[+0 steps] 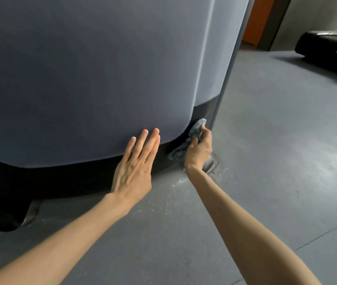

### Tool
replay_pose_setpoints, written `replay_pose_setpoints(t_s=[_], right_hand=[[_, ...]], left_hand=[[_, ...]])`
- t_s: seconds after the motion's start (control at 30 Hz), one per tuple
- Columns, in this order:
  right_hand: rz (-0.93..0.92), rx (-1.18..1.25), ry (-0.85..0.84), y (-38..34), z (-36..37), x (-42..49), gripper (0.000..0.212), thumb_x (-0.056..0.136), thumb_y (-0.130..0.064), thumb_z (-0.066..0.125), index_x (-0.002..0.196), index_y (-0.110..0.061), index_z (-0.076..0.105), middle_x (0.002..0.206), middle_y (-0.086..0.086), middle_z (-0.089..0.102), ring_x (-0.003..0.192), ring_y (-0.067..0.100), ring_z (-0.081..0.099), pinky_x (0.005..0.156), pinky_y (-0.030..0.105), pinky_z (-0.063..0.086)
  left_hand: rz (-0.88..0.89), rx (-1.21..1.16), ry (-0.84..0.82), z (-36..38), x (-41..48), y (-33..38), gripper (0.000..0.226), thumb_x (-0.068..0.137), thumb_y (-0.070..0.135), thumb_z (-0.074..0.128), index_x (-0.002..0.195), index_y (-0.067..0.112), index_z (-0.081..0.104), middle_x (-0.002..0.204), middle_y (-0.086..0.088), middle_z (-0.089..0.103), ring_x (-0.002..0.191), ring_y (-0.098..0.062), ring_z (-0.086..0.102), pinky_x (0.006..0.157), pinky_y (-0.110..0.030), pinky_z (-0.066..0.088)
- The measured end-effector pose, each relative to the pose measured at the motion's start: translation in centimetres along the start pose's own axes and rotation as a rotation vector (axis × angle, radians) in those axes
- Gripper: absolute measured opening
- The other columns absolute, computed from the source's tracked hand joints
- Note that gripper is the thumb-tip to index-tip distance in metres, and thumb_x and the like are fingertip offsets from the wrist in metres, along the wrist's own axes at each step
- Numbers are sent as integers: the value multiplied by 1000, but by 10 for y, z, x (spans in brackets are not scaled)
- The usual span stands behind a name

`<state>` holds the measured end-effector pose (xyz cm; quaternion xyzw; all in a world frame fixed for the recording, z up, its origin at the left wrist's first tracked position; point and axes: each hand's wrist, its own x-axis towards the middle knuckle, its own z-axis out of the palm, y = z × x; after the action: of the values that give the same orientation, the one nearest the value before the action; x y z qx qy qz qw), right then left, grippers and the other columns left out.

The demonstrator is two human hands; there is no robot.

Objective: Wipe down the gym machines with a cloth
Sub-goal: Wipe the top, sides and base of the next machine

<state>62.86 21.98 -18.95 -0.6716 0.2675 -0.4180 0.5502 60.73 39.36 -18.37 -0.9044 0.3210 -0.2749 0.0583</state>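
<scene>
Left hand (134, 161) flat, fingers straight; right hand (198, 150) curled, gripping.

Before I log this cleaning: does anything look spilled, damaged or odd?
Yes: pale specks lie scattered on the grey floor near the right hand, beside the machine's dark base; they look like spilled powder or dust.

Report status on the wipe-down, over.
Left grip open, fingers flat on the grey machine cover. Right grip holds the blue cloth at the dark base under the cover's corner. Grey post close on the cloth's right.
</scene>
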Motion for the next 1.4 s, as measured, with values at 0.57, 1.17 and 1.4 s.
replay_pose_setpoints(t_s=[0.57,1.17,1.4], right_hand=[[56,70,32,-12,2,41,54,96,7,43,144,-16,45,144,4,51,130,17,48,109,19,32],[-334,66,6,-15,-9,28,37,84,1,70,120,-5,67,120,4,63,105,0,57,91,8,43],[-196,11,117,-20,-8,55,29,87,0,65,116,-5,69,109,9,65,90,4,56,77,1,36]], left_hand=[[-19,27,15,5,2,3,107,62,-4,70,155,2,16,165,-8,7,152,-30,3,123,-48,1],[-38,26,8,9,3,9,115,60,5,78,155,0,12,165,-11,2,151,-32,-2,123,-49,1],[-51,27,1,9,2,11,114,62,3,77,155,0,10,165,-12,1,151,-33,-3,122,-50,-1]])
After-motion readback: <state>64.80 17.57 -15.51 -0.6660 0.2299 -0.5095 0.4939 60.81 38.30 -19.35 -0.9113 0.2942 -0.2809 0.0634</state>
